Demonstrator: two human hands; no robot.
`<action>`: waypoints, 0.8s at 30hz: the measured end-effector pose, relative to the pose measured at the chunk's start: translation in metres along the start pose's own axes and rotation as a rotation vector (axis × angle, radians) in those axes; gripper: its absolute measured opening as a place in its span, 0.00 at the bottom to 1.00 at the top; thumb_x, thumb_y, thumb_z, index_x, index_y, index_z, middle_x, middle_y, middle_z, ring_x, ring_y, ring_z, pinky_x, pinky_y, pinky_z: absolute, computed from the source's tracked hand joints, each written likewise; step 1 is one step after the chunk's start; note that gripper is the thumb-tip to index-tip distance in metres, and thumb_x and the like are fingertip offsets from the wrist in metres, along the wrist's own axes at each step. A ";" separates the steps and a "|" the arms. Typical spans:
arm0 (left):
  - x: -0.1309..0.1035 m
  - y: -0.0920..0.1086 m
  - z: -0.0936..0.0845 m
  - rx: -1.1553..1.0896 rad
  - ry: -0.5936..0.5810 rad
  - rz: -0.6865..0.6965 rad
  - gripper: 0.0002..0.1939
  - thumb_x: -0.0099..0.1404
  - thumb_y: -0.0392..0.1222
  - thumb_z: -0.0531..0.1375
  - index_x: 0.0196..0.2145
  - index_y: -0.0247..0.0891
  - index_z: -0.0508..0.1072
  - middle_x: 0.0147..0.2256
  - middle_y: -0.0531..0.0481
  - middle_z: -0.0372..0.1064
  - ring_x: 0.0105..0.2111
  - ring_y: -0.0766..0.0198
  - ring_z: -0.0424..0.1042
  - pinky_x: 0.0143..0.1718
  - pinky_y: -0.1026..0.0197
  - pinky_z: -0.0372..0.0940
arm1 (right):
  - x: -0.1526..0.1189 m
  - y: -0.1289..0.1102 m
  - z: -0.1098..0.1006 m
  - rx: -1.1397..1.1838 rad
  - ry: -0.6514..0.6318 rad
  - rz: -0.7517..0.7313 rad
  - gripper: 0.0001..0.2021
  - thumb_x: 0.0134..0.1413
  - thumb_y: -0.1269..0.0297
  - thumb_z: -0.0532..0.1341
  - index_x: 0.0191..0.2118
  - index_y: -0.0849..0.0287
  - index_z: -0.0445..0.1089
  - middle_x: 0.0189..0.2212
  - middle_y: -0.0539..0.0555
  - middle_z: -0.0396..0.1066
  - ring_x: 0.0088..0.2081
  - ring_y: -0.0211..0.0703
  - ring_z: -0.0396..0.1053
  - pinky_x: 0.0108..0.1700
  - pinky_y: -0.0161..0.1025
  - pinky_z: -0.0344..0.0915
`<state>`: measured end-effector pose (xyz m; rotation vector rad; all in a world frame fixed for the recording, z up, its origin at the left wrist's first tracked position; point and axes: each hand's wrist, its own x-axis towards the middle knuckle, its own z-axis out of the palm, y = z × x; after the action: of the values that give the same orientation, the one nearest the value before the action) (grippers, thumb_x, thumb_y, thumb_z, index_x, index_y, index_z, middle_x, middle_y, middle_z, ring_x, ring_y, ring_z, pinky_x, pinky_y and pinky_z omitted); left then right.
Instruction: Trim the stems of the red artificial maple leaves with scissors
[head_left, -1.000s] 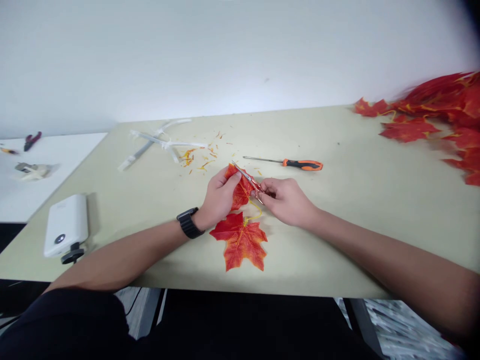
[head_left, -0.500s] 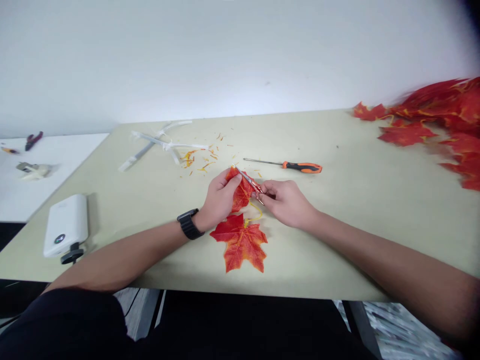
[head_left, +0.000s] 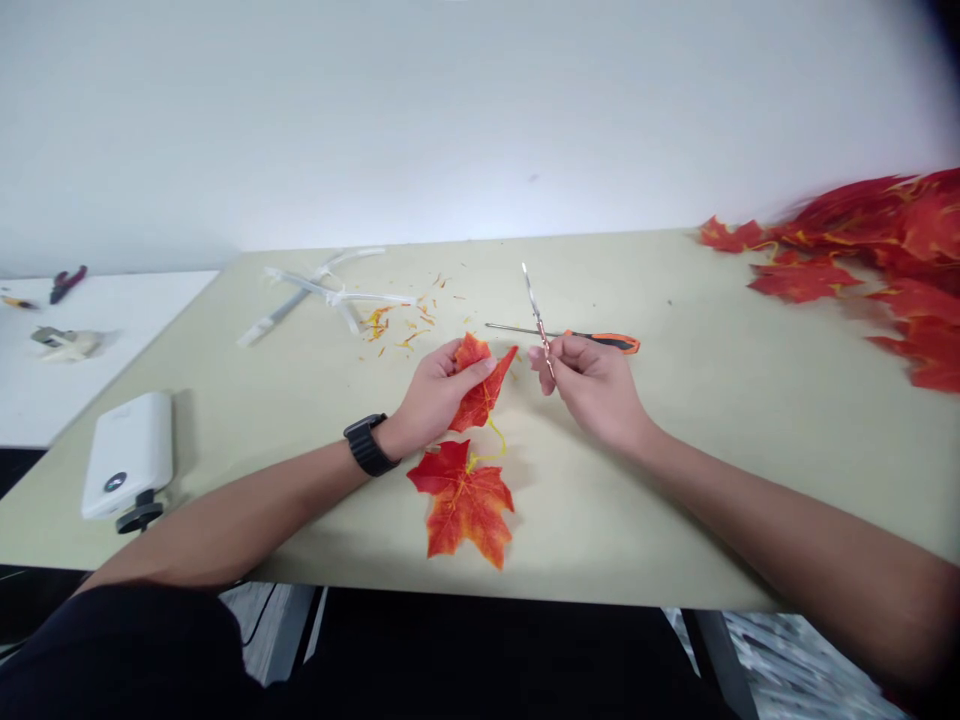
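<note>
My left hand (head_left: 439, 392) pinches a red-orange artificial maple leaf (head_left: 478, 395) between thumb and fingers, a little above the table. From that leaf a yellow stem (head_left: 500, 438) runs down to a second maple leaf (head_left: 469, 500), which lies near the table's front. To the right, my right hand (head_left: 600, 385) is closed round a small pair of scissors (head_left: 540, 325) with coppery handles. The blades point up and away, apart from the leaf, and look closed. Behind my right hand lies a screwdriver (head_left: 607, 340) with an orange and black handle, partly covered by the fingers.
Yellow-orange clippings (head_left: 382, 320) are scattered beyond my left hand, beside clear plastic strips (head_left: 322, 285). A white power bank (head_left: 131, 455) sits at the left. Many red leaves (head_left: 885, 240) are heaped at the far right. Pliers (head_left: 67, 283) lie on a white surface further left.
The scissors have come away from the held leaf, moving right and turning upright with my right hand. The lower leaf has shifted slightly left and nearer to me.
</note>
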<state>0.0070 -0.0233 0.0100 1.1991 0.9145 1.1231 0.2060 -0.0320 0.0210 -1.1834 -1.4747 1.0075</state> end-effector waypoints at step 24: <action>0.016 0.012 -0.022 0.046 -0.167 -0.112 0.24 0.59 0.48 0.73 0.48 0.41 0.69 0.36 0.53 0.74 0.31 0.69 0.73 0.32 0.66 0.68 | 0.004 -0.009 -0.006 0.294 0.032 0.042 0.23 0.44 0.50 0.77 0.23 0.59 0.66 0.19 0.47 0.61 0.23 0.32 0.54 0.25 0.34 0.53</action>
<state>-0.0122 -0.0026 0.0190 1.2437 0.8714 0.9028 0.2095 -0.0299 0.0313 -1.0162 -1.2318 1.1826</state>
